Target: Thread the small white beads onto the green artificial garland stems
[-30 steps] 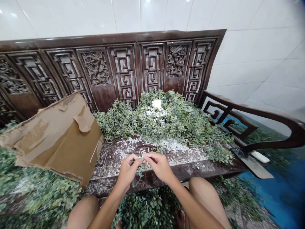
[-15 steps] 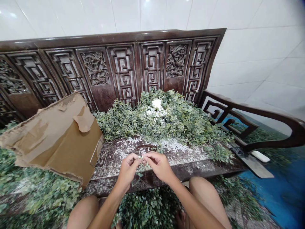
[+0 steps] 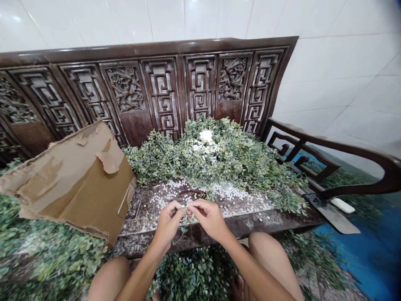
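My left hand [image 3: 170, 219] and my right hand [image 3: 207, 217] meet over the front edge of the dark wooden bench [image 3: 250, 221]. Both pinch a small green sprig [image 3: 184, 230] between thumb and fingertips, and its leaves hang below them. A tiny pale piece shows where the fingertips come together, too small to make out. Beyond the hands, many small white discs [image 3: 232, 192] lie scattered on the seat. Behind these is a heap of green leafy sprigs [image 3: 250, 159], with a pile of white discs [image 3: 206, 141] on top.
Torn cardboard [image 3: 84, 188] leans at the left beside a thin metal wire frame [image 3: 125, 200]. More greenery [image 3: 59, 251] lies lower left and below the bench. At the right are the curved armrest [image 3: 344, 146], a flat metal blade [image 3: 335, 217] and a white oblong object [image 3: 343, 205].
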`<state>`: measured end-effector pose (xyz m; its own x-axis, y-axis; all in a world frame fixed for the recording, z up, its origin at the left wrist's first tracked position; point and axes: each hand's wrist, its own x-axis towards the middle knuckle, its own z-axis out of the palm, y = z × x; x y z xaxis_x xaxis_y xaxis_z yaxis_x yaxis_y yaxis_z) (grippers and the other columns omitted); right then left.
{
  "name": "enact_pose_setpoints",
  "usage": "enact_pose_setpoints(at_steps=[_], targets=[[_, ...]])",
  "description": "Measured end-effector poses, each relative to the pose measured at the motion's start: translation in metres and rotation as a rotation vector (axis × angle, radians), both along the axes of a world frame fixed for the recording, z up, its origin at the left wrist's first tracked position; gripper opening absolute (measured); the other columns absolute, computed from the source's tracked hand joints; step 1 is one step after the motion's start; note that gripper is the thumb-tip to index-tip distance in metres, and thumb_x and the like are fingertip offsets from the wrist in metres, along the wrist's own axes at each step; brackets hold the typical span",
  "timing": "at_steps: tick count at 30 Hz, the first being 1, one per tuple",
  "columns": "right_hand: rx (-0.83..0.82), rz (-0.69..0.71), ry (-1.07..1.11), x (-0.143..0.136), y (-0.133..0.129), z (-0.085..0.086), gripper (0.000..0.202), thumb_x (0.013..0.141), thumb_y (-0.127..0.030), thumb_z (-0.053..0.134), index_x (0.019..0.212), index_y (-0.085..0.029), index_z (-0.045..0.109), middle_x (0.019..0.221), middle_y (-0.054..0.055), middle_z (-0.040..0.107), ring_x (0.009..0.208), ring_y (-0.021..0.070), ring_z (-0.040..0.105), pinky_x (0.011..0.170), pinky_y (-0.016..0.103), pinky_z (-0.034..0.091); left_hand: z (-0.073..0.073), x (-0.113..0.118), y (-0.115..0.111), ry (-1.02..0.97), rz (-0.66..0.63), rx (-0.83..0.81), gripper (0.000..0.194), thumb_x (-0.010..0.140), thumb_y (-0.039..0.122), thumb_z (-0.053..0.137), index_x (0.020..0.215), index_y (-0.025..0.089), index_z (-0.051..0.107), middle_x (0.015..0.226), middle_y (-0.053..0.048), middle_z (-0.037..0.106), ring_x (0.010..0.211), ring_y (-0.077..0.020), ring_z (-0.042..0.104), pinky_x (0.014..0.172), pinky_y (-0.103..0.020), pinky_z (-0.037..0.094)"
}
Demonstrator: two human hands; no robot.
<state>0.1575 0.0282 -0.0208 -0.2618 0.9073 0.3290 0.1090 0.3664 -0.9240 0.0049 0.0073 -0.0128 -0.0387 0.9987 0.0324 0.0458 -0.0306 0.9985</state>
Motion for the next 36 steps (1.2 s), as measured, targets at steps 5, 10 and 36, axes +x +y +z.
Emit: enact_pose_setpoints(at_steps=[5,10,36], targets=[[0.041,-0.005,-0.031,0.001,0.000,0.002,0.020,0.089,-0.028,0.058,0.095,-0.021,0.076,0.080,0.005,0.071,0.070,0.0157,0.063,0.064,0.026,0.049,0.000,0.000,0.000,0.005,0.010,-0.002,0.019,0.077,0.031,0.061,0.064,0.018,0.056,0.065,0.002,0.057,0.068,-0.0151,0.053,0.065,-0.024,0.040],[0.090,-0.019,-0.036,0.000,-0.002,0.003,0.019,0.089,-0.025,0.058,0.095,-0.022,0.076,0.080,0.005,0.071,0.072,0.0159,0.064,0.067,0.026,0.049,-0.002,0.002,-0.001,0.012,0.023,0.009,0.019,0.079,0.030,0.059,0.065,0.019,0.055,0.066,0.002,0.056,0.069,-0.0148,0.052,0.066,-0.024,0.040],[-0.095,-0.045,0.191,-0.016,-0.003,-0.015,0.018,0.086,-0.030,0.063,0.095,-0.023,0.077,0.093,0.007,0.070,0.089,0.0197,0.065,0.079,0.032,0.051,-0.007,0.002,0.001,0.006,0.063,0.009,0.019,0.079,0.035,0.062,0.072,0.018,0.060,0.069,0.001,0.057,0.071,-0.0152,0.051,0.067,-0.024,0.039]])
